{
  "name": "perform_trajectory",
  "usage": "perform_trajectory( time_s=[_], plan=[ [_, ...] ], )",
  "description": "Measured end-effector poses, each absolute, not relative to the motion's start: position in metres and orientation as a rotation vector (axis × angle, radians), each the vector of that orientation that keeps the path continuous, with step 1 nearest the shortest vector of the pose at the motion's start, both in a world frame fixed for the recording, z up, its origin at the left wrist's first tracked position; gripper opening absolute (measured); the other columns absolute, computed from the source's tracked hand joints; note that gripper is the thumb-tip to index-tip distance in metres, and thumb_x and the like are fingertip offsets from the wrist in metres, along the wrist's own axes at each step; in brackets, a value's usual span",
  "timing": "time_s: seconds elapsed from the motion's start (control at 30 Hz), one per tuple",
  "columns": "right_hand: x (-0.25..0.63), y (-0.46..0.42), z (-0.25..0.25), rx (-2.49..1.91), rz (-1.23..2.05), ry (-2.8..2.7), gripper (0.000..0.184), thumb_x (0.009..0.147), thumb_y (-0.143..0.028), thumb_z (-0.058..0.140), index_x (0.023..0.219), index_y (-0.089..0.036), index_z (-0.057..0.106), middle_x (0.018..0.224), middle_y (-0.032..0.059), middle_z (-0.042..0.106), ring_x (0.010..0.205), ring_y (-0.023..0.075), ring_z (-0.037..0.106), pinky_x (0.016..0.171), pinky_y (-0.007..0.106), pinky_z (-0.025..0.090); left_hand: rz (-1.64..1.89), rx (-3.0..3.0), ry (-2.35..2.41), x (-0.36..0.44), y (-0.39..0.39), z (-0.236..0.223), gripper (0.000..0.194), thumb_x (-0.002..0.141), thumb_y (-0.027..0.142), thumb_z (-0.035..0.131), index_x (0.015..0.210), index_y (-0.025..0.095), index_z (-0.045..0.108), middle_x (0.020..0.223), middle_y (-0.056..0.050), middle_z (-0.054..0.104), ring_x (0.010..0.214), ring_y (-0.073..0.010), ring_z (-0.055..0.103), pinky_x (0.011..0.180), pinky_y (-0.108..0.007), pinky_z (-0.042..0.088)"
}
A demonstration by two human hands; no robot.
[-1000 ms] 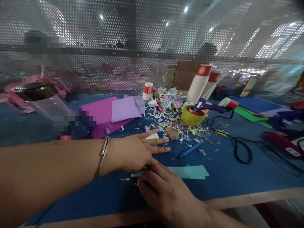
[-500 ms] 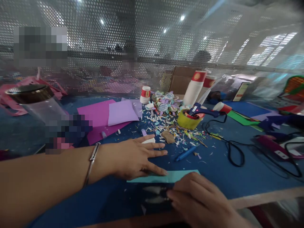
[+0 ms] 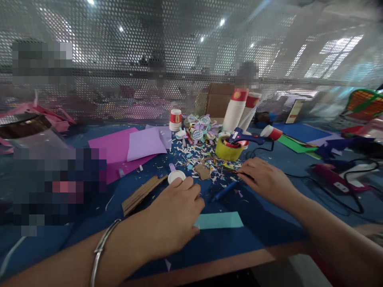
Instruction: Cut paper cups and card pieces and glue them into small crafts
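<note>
My left hand (image 3: 176, 211) is closed over the left end of a teal paper strip (image 3: 220, 220), which lies on the blue table. The strip's right part is bare. Just beyond my left knuckles sits a small white round lid-like piece (image 3: 176, 176) with a lilac tab. My right hand (image 3: 266, 175) reaches to the edge of the paper scraps (image 3: 194, 157), its fingertips pinched together; what they hold is too small to make out. A blue pen (image 3: 224, 191) lies just left of and below those fingertips. A strip of corrugated cardboard (image 3: 143, 195) lies past my left forearm.
A yellow tape roll (image 3: 229, 149) holds a blue glue gun (image 3: 243, 137) with a black cord. Behind are stacked paper cups (image 3: 235, 111) and decorated cup pieces (image 3: 197, 129). Purple paper (image 3: 113, 149) lies left, a magenta glue gun (image 3: 335, 177) right. A perforated metal screen (image 3: 179, 48) rises behind.
My right hand has left the strip and the blades beneath it, moving up to the scraps. My left hand, flat before, has curled onto the strip's left end. The blades no longer show.
</note>
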State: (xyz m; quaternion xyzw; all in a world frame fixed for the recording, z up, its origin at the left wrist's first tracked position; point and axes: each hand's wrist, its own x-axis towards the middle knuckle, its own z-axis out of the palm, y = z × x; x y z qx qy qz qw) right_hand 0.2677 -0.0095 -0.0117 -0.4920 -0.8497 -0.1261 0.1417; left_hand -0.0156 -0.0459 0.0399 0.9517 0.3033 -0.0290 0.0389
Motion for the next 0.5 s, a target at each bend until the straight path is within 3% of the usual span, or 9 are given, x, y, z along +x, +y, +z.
perform_trajectory(
  time_s=[0.3,0.4,0.5],
  plan=[
    [0.25,-0.017,0.003,-1.264,-0.188,-2.4,0.02,0.095,-0.023,0.05,0.092,-0.015,0.069,0.09,0.0099,0.067,0.086,0.0235,0.062,0.078,0.037,0.05,-0.049,2.568,1.037,-0.019,-0.044,0.031,0.02,0.077,0.02,0.068,0.095,0.02,0.06,0.092,-0.006,0.066,0.087,-0.0271,0.057,0.073,-0.038,0.042],
    [0.243,-0.018,0.007,-1.198,-0.137,-2.421,0.021,0.096,-0.023,0.05,0.094,-0.014,0.068,0.091,0.0106,0.067,0.088,0.0238,0.061,0.08,0.038,0.049,-0.12,2.538,1.102,-0.015,-0.045,0.031,0.026,0.077,0.021,0.068,0.101,0.02,0.061,0.096,-0.008,0.068,0.09,-0.0297,0.06,0.073,-0.04,0.044],
    [0.237,-0.014,0.01,-1.135,-0.1,-2.442,0.02,0.096,-0.021,0.049,0.093,-0.014,0.068,0.091,0.0102,0.066,0.089,0.0234,0.06,0.081,0.039,0.049,-0.226,2.57,1.093,-0.011,-0.048,0.031,0.014,0.08,0.022,0.064,0.094,0.018,0.064,0.095,-0.01,0.069,0.092,-0.0302,0.062,0.076,-0.042,0.045]
  ],
)
